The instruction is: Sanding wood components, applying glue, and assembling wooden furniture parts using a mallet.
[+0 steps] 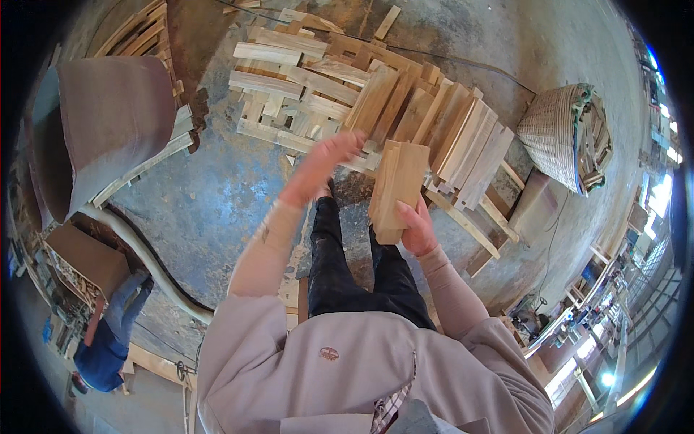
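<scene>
My right hand (418, 228) is closed round the lower right side of a few short wooden boards (401, 181), held together as one bundle in front of my body. My left hand (329, 160) is raised to the left of the bundle, fingers stretched out and a little blurred, with nothing seen in it. Beyond both hands lies a long stack of wooden boards (426, 116). On its right part, boards stand side by side; on its left, pale strips (267, 83) lie crosswise in layers with gaps between them.
A woven basket (553, 130) holding wood scraps stands at the right. To the left are a large brown curved sheet (119, 123), a pale hose (144, 253) on the floor and a cardboard box (87, 257). Another person (105, 354) bends near the box. A cable (463, 61) crosses the floor behind the stack.
</scene>
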`<state>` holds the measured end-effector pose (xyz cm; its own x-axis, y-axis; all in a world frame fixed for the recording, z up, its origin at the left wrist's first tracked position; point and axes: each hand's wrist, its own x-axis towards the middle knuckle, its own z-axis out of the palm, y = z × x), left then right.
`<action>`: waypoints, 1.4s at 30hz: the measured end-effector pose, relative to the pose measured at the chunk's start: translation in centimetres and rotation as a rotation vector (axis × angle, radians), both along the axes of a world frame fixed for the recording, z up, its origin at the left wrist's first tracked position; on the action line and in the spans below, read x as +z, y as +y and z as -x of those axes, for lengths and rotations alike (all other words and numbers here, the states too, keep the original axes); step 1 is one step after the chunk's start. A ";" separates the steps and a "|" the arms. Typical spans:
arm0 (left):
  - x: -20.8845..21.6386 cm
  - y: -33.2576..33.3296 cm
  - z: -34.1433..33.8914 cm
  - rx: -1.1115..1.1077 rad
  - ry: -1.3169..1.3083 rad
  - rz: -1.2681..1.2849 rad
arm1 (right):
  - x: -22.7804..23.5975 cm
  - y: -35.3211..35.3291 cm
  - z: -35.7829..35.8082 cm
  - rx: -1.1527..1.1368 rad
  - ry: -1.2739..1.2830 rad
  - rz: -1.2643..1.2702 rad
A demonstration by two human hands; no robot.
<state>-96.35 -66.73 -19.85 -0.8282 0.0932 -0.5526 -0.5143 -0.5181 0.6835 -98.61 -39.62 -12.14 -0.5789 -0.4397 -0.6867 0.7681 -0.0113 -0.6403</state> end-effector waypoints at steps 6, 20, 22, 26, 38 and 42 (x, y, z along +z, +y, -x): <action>-8.5 -2.6 8.3 -0.117 -0.115 0.584 | 1.1 3.9 -2.3 -0.034 -0.076 0.033; -11.5 1.9 11.4 -0.103 -0.162 0.618 | 2.3 9.1 -5.3 -0.055 -0.191 -0.090; -11.9 1.2 10.8 -0.096 -0.162 0.615 | 2.4 9.0 -5.5 -0.056 -0.195 -0.088; -10.2 1.1 10.3 -0.107 -0.154 0.370 | 2.5 10.1 -6.1 -0.063 -0.166 -0.098; 1.1 2.5 -15.3 0.279 -0.187 0.068 | 7.7 12.1 -4.5 0.251 -0.195 0.061; 6.6 5.5 -28.4 0.517 -0.237 0.065 | 8.3 11.0 -4.1 0.364 -0.125 0.166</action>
